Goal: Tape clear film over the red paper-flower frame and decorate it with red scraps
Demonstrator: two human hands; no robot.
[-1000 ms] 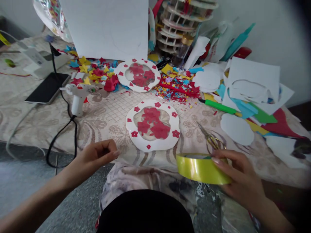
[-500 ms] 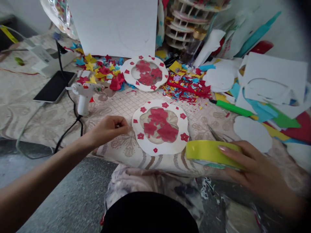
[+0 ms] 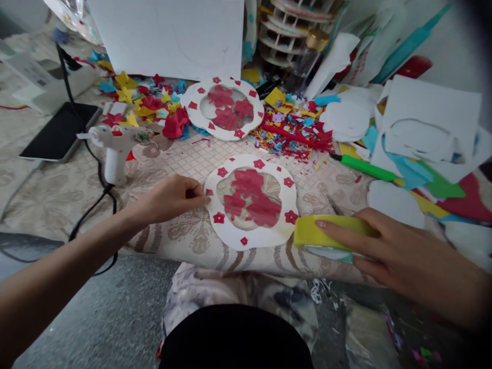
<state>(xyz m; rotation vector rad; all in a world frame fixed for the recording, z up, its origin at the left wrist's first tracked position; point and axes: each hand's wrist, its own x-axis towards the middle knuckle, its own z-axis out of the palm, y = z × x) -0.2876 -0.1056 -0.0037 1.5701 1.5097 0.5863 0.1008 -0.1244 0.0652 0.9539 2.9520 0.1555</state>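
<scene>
the near frame [image 3: 251, 238], a white scalloped paper ring with small red flowers on its rim and red petals in its clear middle, lies flat on the patterned cloth [image 3: 57, 200] near the front edge. the left hand [image 3: 169, 197] touches its left rim, fingertips pinched together at the edge. just right of the frame sits a yellow ribbon roll [image 3: 326, 233]; the right hand [image 3: 392, 251] grips it, fingers laid over the top and thumb below. scissors [image 3: 336, 206] peek out just behind the roll. farther back lies a second frame [image 3: 223, 108], with a glue gun [image 3: 113, 148] to the left, a phone [image 3: 57, 133] beyond it, and a green marker [image 3: 365, 168] among paper scraps to the right.
</scene>
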